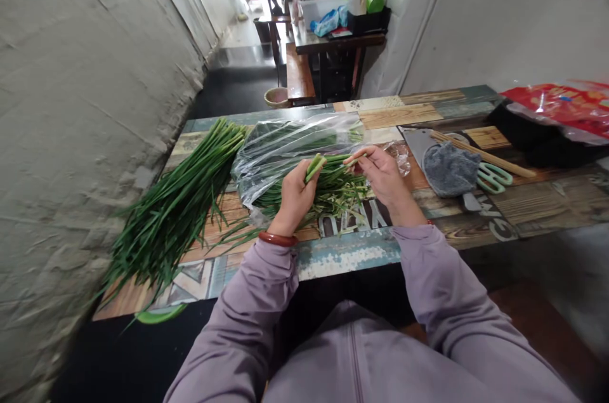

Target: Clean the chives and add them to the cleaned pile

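Note:
My left hand (pixel 295 195) is closed round a few green chive stalks (pixel 314 166), their pale cut ends poking out past the thumb. To its right, my right hand (pixel 380 176) pinches the pale end of a chive stalk (pixel 351 160) between thumb and fingertips. Behind both hands lies a clear plastic bag (pixel 271 143) with more chives inside. Trimmed scraps and loose stalks (pixel 340 195) are piled under and between my hands. On the left a large bundle of long green chives (pixel 185 206) fans out toward the table's near edge.
Right of my hands lie a grey cloth (pixel 451 168), green-handled scissors (pixel 495 179), wooden chopsticks (pixel 490 155) and a cleaver-like metal blade (pixel 415 141). A red plastic bag (pixel 561 105) sits at the far right. A wall (pixel 95 73) borders the left; another table (pixel 337 42) stands beyond.

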Tool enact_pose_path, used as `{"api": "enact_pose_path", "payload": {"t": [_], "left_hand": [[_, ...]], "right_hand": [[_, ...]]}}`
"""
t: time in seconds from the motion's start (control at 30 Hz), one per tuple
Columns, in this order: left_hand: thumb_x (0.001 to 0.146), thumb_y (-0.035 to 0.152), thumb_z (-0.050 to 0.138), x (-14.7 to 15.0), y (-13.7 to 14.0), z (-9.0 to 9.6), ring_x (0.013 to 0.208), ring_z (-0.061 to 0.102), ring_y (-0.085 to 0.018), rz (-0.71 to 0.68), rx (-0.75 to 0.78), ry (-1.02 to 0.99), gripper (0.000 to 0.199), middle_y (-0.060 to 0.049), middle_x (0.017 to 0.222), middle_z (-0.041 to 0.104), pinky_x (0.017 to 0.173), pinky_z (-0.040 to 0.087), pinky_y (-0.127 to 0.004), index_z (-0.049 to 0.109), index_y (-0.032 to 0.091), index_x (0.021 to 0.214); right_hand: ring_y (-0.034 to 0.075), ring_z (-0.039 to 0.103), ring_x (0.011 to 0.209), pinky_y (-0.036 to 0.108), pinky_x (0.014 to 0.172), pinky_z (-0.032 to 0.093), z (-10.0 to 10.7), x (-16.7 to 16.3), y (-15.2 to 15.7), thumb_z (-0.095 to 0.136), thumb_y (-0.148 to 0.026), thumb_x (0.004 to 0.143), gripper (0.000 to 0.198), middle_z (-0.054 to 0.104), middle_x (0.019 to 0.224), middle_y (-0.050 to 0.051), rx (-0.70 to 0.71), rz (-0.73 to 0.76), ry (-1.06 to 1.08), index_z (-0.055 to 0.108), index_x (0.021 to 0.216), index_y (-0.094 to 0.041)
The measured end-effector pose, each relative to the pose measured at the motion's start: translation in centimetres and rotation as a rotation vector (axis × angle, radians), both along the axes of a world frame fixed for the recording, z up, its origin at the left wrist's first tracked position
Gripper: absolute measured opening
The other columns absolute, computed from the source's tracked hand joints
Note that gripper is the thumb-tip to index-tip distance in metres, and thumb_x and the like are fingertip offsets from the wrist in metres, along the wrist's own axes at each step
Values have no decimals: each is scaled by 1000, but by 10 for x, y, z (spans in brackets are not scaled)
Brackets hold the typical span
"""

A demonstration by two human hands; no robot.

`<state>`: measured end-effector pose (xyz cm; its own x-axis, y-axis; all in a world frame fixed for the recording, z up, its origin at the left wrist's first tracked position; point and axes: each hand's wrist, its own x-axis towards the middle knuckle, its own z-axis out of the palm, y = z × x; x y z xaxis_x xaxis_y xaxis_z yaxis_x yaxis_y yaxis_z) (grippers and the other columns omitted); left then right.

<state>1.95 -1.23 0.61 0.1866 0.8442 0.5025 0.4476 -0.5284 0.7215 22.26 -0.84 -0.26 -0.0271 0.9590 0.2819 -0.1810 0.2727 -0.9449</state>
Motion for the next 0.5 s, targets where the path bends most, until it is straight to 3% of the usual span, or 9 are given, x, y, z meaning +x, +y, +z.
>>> {"api": "enact_pose_path", "payload": {"t": [0.23, 0.37, 0.5], "left_hand": [[96, 35, 46, 1, 0, -2, 62, 54, -11, -121, -200, 30, 21, 3, 71, 59, 65, 40, -24, 58, 19, 89], [93, 35, 50, 1, 1, -1, 65, 51, -12, -133, -186, 82, 23, 3, 67, 55, 65, 38, -24, 56, 19, 78], [90, 34, 54, 3, 0, -1, 65, 47, -12, -40, -159, 95, 25, 3, 66, 52, 63, 35, -25, 50, 19, 70]], "right_hand": [[14, 67, 70, 28, 68, 56, -4, -16, 0, 73, -52, 79, 32, 72, 80, -2, -76, -2, 72, 61, 92, -25], [13, 66, 67, 27, 64, 54, -5, -16, 1, 71, -56, 79, 36, 70, 77, -2, -98, -29, 30, 61, 93, -24], [13, 63, 67, 28, 66, 54, -7, -17, 1, 73, -55, 78, 42, 67, 78, -2, -37, -39, -84, 60, 104, -25]]}}
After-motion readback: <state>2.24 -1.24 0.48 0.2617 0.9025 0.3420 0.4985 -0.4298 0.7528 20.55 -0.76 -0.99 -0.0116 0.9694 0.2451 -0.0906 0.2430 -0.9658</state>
